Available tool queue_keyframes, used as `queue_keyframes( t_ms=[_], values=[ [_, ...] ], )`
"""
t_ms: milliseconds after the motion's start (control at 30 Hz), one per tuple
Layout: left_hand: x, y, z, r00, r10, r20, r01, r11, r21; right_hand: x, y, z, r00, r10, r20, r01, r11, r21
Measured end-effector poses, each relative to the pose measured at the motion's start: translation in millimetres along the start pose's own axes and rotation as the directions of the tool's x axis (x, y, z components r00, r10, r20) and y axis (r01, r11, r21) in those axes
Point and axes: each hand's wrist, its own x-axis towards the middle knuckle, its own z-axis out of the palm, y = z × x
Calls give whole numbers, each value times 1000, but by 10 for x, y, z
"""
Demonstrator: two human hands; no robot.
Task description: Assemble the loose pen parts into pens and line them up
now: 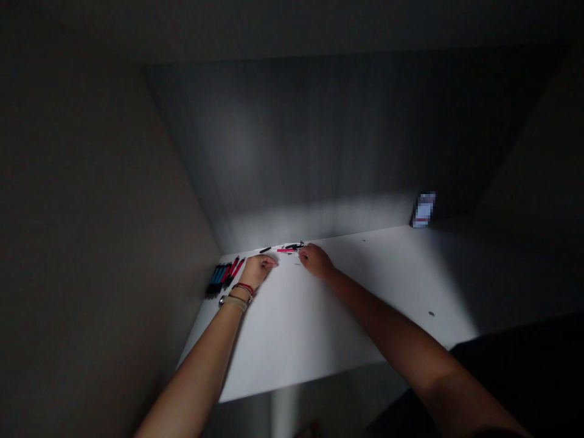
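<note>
Both my hands rest over the white tabletop (292, 328), close to its back edge. The fingers of my left hand (259, 269) are drawn together; anything between them is too small to make out. Just across from it, my right hand (316, 260) is closed, its fingertips beside a slim red pen part (286, 250). Whether it grips something is hidden. Small black pen parts (294, 246) lie along the wall past the right fingertips. A separate black piece (265, 250) sits beyond the left hand. Left of that hand, several blue pens (215, 278) and red pens (235, 272) are lined up.
A grey panel (292, 152) rises behind the tabletop, and a side wall (114, 213) closes off the left. At the back right a phone (423, 210) leans upright with its screen lit. A dark round spot (431, 314) shows on the right of the tabletop.
</note>
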Motion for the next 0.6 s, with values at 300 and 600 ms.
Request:
queue_keyframes(
  t_ms=[300, 600],
  values=[
    [-35, 19, 157, 998, 25, 60, -24, 1000, -8, -18, -74, 55, 999, -49, 4, 49, 998, 43],
    [-53, 277, 151, 988, 71, 138, -66, 997, -34, -49, -129, 120, 985, -174, -12, 174, 978, 117]
  ],
)
